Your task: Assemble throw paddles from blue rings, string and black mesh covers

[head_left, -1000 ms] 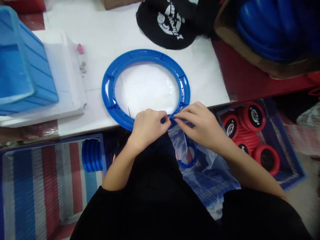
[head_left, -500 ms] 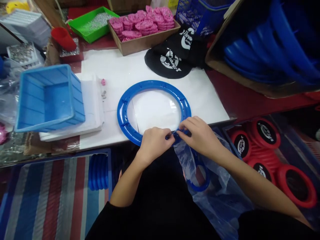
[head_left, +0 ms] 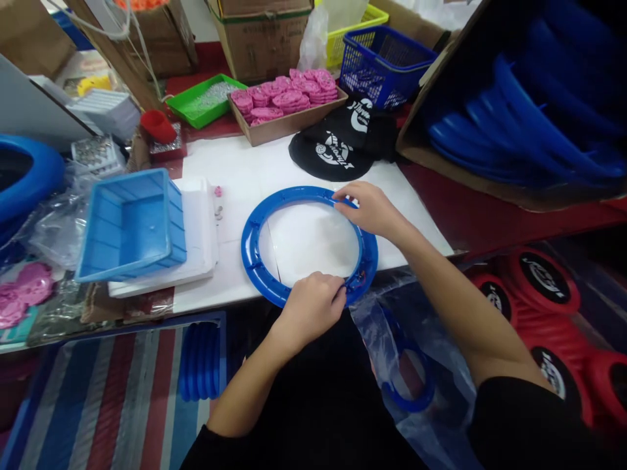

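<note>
A blue plastic ring (head_left: 252, 251) lies flat on white sheets at the table's near edge, its ribbed channel facing up. My left hand (head_left: 313, 303) is closed over the ring's near edge, fingers curled; whatever else it may hold is hidden. At the far right of the rim, my right hand (head_left: 369, 205) has bent fingers, thumb and forefinger on the rim. Small coloured bits, possibly wires (head_left: 361, 277), show in the channel at the near right; they are too small to make out.
Left of the ring is a light-blue bin (head_left: 132, 222) on a white foam slab. Black printed fabric discs (head_left: 333, 153) and a carton of pink parts (head_left: 289, 101) lie behind. A carton of blue rings (head_left: 514, 124) leans at right; red discs (head_left: 543, 277) sit below.
My right hand has left the near edge, where both hands pinched together, and moved to the far right rim. My left hand stays at the near edge. The view has shifted.
</note>
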The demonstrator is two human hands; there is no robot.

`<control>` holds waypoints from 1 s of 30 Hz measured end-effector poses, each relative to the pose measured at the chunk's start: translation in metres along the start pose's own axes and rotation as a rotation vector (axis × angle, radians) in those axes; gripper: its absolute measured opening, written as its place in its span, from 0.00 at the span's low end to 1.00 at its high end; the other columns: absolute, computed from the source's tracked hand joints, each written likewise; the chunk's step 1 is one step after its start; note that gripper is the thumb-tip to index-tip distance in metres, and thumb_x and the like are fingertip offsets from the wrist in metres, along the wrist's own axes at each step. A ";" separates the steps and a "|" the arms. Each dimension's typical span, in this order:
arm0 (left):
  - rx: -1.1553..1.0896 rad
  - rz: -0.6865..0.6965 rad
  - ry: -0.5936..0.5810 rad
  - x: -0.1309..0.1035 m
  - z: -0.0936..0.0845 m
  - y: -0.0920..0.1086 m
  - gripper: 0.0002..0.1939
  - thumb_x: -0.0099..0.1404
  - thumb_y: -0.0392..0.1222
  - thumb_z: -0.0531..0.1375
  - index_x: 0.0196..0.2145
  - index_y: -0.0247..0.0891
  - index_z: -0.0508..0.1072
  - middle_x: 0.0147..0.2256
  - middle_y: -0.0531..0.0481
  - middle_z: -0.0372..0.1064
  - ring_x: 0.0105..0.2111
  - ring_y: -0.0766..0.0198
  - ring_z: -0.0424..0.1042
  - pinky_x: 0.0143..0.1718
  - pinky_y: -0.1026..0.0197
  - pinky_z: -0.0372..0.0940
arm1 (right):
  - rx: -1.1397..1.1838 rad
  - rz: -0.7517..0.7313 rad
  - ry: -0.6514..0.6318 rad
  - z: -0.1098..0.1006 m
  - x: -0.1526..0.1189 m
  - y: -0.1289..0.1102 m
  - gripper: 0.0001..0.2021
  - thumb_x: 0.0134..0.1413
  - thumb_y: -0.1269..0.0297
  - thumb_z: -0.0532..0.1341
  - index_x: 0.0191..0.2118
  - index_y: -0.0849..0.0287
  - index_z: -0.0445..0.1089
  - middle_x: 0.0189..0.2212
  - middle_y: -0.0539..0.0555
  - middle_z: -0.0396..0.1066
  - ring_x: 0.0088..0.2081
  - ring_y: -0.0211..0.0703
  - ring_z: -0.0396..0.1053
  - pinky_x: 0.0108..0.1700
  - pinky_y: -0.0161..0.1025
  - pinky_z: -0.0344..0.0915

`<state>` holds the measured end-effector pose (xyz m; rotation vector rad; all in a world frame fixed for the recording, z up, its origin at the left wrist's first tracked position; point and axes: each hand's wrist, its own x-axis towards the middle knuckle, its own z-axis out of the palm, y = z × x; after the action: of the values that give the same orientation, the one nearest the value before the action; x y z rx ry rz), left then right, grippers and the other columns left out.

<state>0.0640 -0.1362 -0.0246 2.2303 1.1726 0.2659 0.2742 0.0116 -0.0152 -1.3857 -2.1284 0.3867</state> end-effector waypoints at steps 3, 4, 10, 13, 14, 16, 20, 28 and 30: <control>-0.011 0.061 0.063 -0.002 -0.022 -0.007 0.13 0.78 0.39 0.56 0.51 0.40 0.80 0.47 0.43 0.82 0.49 0.51 0.78 0.50 0.51 0.73 | -0.025 -0.069 0.017 0.029 0.027 0.016 0.08 0.60 0.68 0.63 0.42 0.56 0.81 0.45 0.60 0.80 0.45 0.54 0.72 0.52 0.52 0.68; 0.014 0.063 0.105 0.002 -0.033 -0.013 0.14 0.78 0.39 0.56 0.53 0.40 0.80 0.49 0.43 0.82 0.50 0.51 0.77 0.52 0.51 0.72 | -0.020 -0.083 0.007 0.036 0.031 0.020 0.08 0.61 0.68 0.63 0.42 0.56 0.81 0.44 0.60 0.80 0.45 0.54 0.72 0.53 0.53 0.68; 0.318 -0.064 0.298 0.087 -0.091 -0.068 0.17 0.76 0.34 0.54 0.54 0.38 0.80 0.57 0.39 0.77 0.56 0.46 0.71 0.58 0.45 0.67 | 0.051 -0.088 0.072 0.049 0.027 0.025 0.07 0.63 0.70 0.61 0.38 0.55 0.78 0.40 0.58 0.79 0.44 0.54 0.73 0.51 0.51 0.69; 0.389 -0.025 0.235 0.125 -0.093 -0.088 0.18 0.77 0.35 0.53 0.55 0.39 0.80 0.56 0.39 0.76 0.55 0.47 0.70 0.56 0.47 0.66 | 0.075 -0.104 0.080 0.050 0.024 0.025 0.08 0.64 0.70 0.60 0.39 0.55 0.78 0.40 0.58 0.78 0.44 0.53 0.73 0.50 0.51 0.69; 0.401 -0.007 0.214 0.132 -0.091 -0.092 0.18 0.77 0.35 0.53 0.56 0.40 0.80 0.55 0.39 0.76 0.55 0.48 0.71 0.55 0.47 0.66 | 0.073 -0.108 0.078 0.051 0.024 0.026 0.08 0.65 0.70 0.60 0.39 0.55 0.78 0.40 0.59 0.78 0.44 0.53 0.73 0.51 0.52 0.69; 0.417 0.024 0.186 0.137 -0.086 -0.097 0.19 0.78 0.36 0.52 0.57 0.40 0.78 0.54 0.39 0.76 0.54 0.49 0.71 0.54 0.48 0.66 | 0.061 -0.112 0.066 0.053 0.025 0.028 0.09 0.65 0.71 0.60 0.40 0.55 0.78 0.41 0.59 0.77 0.46 0.54 0.71 0.52 0.53 0.68; 0.425 0.031 0.194 0.136 -0.081 -0.101 0.19 0.79 0.38 0.52 0.60 0.42 0.75 0.54 0.40 0.76 0.53 0.50 0.72 0.54 0.49 0.64 | 0.019 -0.104 0.050 0.058 0.025 0.031 0.10 0.66 0.72 0.59 0.43 0.56 0.78 0.42 0.60 0.74 0.47 0.55 0.68 0.53 0.53 0.67; 0.377 0.022 0.163 0.139 -0.081 -0.105 0.19 0.78 0.36 0.52 0.62 0.41 0.73 0.55 0.39 0.75 0.56 0.47 0.72 0.57 0.46 0.62 | -0.064 -0.099 0.046 0.062 0.025 0.030 0.12 0.68 0.70 0.56 0.44 0.57 0.79 0.43 0.62 0.72 0.46 0.57 0.64 0.50 0.54 0.65; 0.369 0.025 0.169 0.139 -0.080 -0.105 0.20 0.77 0.35 0.53 0.62 0.40 0.73 0.55 0.39 0.75 0.56 0.46 0.73 0.57 0.45 0.63 | -0.055 -0.095 0.038 0.062 0.026 0.031 0.12 0.68 0.70 0.56 0.43 0.56 0.79 0.43 0.62 0.72 0.46 0.57 0.65 0.50 0.54 0.65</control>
<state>0.0394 0.0535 -0.0358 2.5833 1.3756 0.2696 0.2517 0.0520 -0.0732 -1.3059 -2.1788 0.2638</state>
